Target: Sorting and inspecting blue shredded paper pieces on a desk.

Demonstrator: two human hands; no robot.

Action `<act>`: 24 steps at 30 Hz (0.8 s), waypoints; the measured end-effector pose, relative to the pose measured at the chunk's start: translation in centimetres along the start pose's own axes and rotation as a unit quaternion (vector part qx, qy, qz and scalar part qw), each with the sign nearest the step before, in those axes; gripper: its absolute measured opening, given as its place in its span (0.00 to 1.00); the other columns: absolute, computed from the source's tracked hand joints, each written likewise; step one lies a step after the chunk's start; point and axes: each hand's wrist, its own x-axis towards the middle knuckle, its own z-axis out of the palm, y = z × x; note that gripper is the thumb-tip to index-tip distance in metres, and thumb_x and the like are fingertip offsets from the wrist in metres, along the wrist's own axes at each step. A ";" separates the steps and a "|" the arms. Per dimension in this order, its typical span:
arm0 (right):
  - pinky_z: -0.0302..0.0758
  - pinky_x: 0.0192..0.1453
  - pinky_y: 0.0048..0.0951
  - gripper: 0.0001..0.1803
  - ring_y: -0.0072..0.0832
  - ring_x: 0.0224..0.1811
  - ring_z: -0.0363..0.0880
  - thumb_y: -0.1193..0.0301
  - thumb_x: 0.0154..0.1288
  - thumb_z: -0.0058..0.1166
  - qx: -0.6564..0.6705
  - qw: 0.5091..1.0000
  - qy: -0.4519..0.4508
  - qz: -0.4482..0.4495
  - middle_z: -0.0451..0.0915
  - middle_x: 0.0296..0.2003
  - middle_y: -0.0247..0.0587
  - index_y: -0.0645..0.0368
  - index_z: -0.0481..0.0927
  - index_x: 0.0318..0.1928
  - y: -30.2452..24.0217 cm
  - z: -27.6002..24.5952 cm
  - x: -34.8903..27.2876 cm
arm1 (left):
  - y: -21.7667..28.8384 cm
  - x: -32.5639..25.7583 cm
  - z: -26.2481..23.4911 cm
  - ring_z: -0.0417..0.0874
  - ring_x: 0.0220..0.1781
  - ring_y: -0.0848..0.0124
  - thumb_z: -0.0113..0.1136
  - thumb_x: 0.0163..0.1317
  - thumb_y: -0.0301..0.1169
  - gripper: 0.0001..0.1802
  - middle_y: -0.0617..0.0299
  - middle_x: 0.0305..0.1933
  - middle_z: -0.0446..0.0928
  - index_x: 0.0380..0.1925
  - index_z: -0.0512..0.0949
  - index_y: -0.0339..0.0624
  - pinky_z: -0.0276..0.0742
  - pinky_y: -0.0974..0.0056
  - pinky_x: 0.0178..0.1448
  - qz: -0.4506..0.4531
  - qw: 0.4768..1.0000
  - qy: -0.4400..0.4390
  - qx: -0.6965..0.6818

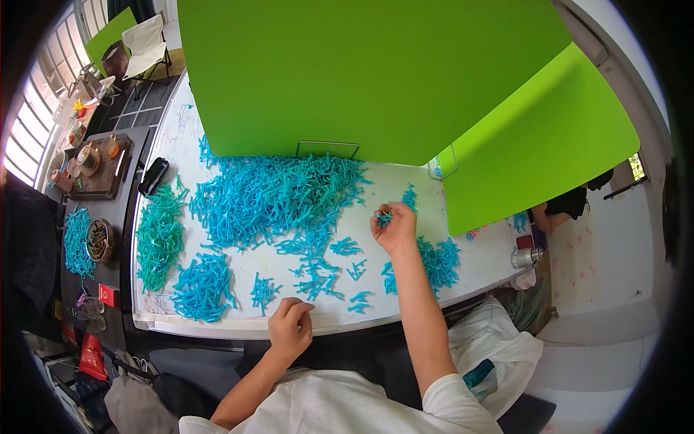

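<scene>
My right hand (395,230) is raised over the right part of the white table (372,267), palm up, fingers curled around a few small teal plastic pieces (384,218). Close to the table's front edge, my left hand (290,327) has its fingers bent in and pressed together; whether anything is in them is hidden. Between the hands lie small loose clusters of blue stick-like pieces (318,281). A large blue-teal heap (267,195) spreads behind them. Another blue pile (439,262) sits beside my right forearm.
Tall green panels (361,79) on wire stands rise along the table's back. At left are a green pile (160,242), a blue pile (202,286) and a black case (153,176). A dark side table (119,246) adjoins. Another person's arm (553,215) shows behind the right panel (535,145).
</scene>
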 end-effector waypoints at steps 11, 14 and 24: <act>0.78 0.36 0.37 0.17 0.37 0.28 0.85 0.57 0.56 0.71 -0.631 0.681 0.137 -0.345 0.86 0.26 0.45 0.58 0.89 0.36 2.5 0.3 5.2 | -0.1 0.0 0.1 0.79 0.23 0.66 0.61 0.52 0.12 0.14 0.58 0.36 0.78 0.35 0.82 0.41 0.75 0.64 0.28 -0.002 1.000 -0.010 0.011; 0.79 0.38 0.39 0.15 0.39 0.30 0.86 0.59 0.55 0.70 -0.641 0.685 0.130 -0.321 0.86 0.25 0.47 0.58 0.89 0.35 2.6 0.0 5.2 | 0.0 0.1 0.4 0.75 0.21 0.70 0.60 0.53 0.10 0.12 0.58 0.35 0.77 0.34 0.81 0.39 0.69 0.67 0.25 0.018 1.000 0.007 0.001; 0.84 0.38 0.31 0.07 0.35 0.26 0.88 0.70 0.53 0.68 -0.708 0.601 0.115 -0.353 0.85 0.21 0.43 0.61 0.87 0.30 3.1 -1.0 3.8 | 0.2 0.2 0.6 0.75 0.21 0.70 0.59 0.53 0.10 0.13 0.58 0.35 0.77 0.34 0.81 0.39 0.69 0.66 0.25 0.043 0.999 0.014 -0.002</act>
